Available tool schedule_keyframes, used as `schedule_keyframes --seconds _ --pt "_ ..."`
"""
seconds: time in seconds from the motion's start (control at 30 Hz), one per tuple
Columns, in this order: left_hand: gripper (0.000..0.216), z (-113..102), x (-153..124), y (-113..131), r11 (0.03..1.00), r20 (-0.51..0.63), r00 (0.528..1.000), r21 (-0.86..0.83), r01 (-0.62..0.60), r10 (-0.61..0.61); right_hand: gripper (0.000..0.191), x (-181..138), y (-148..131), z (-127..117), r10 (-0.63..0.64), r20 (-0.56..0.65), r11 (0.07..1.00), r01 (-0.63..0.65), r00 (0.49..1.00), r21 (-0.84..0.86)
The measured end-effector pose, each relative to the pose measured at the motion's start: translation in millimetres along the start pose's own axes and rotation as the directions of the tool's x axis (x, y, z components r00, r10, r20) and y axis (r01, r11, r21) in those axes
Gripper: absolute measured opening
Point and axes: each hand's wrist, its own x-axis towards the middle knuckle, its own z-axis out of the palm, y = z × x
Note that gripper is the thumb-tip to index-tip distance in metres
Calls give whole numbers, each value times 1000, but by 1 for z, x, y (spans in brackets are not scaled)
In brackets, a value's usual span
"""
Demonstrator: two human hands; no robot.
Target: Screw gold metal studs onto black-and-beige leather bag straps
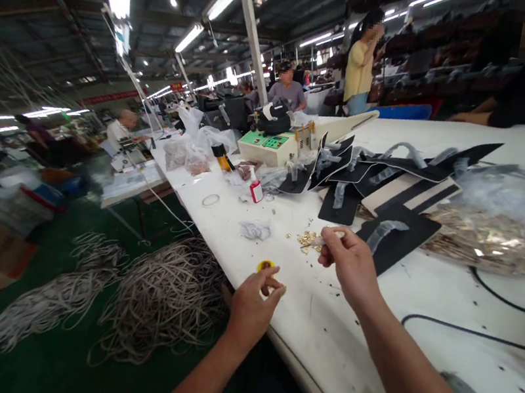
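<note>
My left hand (pixel 252 308) is closed in a pinch at the table's near edge. A tiny gold-coloured piece (pixel 284 289) shows at its thumb tip; its exact kind is too small to make out. Just beyond those fingers lies a round yellow item (pixel 265 266), partly covered by them. Farther right, my right hand (pixel 349 260) grips a slim, pale, pointed tool (pixel 318 240), mostly hidden by the fingers. Its tip is over a loose pile of small gold-coloured metal pieces (pixel 306 238) on the white table (pixel 235 245).
Black flat panels (pixel 393 234) with plastic-wrapped handles lie beyond my right hand. A red-and-white bottle (pixel 256 186), a crumpled clear bag (pixel 255 229) and a green-topped machine (pixel 268 146) stand farther off. Cords (pixel 161 300) are heaped on the floor at left. Several people are nearby.
</note>
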Motion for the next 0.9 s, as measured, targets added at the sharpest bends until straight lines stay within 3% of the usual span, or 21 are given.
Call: schedule_keyframes --seconds 0.2,0.37,0.47,0.6,0.77,0.9 --pt "29 17 -4 -50 932 84 979 300 -204 187 44 10 36 2 94 37 995 -95 995 10" --pt "24 18 8 -73 805 40 904 441 -398 425 44 22 58 -7 149 -87 978 -134 985 162" --pt "21 16 6 -59 767 33 883 482 -424 468 43 25 60 -18 169 -164 960 -125 972 251" --pt "22 30 6 -26 781 162 887 425 -458 432 42 31 59 -32 208 -239 930 -116 949 349" --pt "26 72 30 6 753 376 870 457 -474 320 43 37 54 -43 225 -354 891 -45 908 451" --pt "34 110 58 18 716 411 864 505 -481 291 43 40 51 -49 220 -406 868 12 887 497"
